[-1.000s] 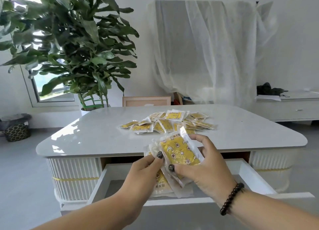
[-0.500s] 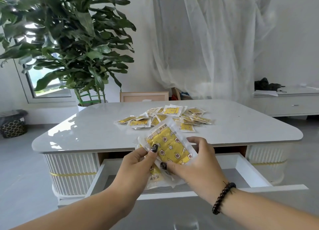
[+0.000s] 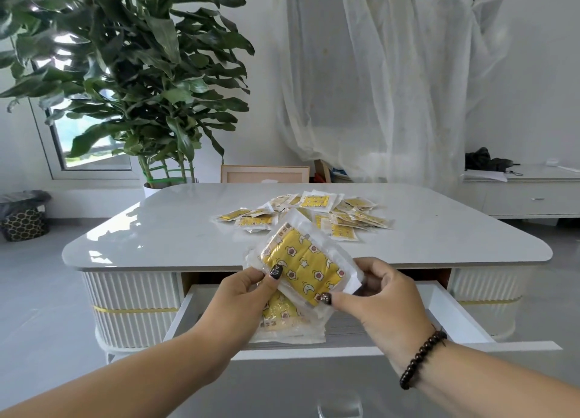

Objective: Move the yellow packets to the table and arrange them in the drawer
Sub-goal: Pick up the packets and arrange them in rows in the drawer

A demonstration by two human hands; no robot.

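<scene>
Above the open drawer (image 3: 439, 304), both hands' grips pinch yellow packets (image 3: 303, 268).

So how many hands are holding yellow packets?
2. The left hand pinches the held yellow packets at their left edge, the right hand at their right, above the open drawer. More packets may hide underneath.

Yellow packets (image 3: 303, 268) tilted above open drawer (image 3: 439, 304).

bare forearms; dark painted nails; dark beaded bracelet (image 3: 422, 360)
</scene>
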